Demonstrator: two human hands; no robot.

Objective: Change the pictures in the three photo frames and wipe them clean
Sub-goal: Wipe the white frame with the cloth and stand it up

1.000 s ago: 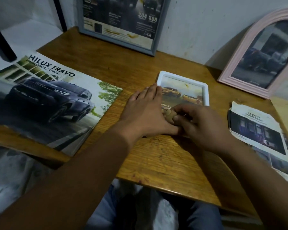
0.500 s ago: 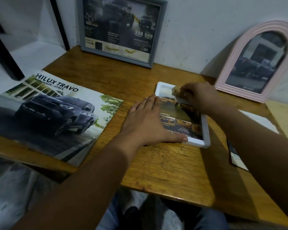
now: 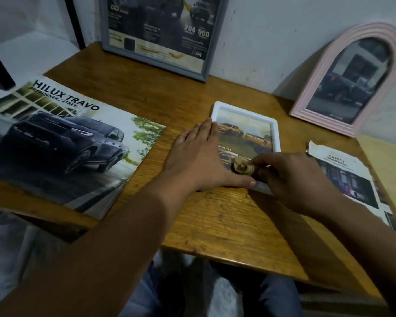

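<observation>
Flat on table: white frame [image 3: 275, 131], yellow trucks pictured; left hand [image 3: 198, 156] spread steadying, right hand [image 3: 290, 177] pinching wad [image 3: 242, 167].

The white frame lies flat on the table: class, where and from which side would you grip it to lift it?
Probably the far right long edge of the white frame, approached from the right. It lies flat, so only its raised rim offers purchase; the left hand covers the left edge, and the right hand with its wad crowds the near end.

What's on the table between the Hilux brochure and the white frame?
In the head view, only the left hand lies there, flat on the wooden table, fingers against the white frame. Beside the Hilux brochure the wood is bare.
</observation>
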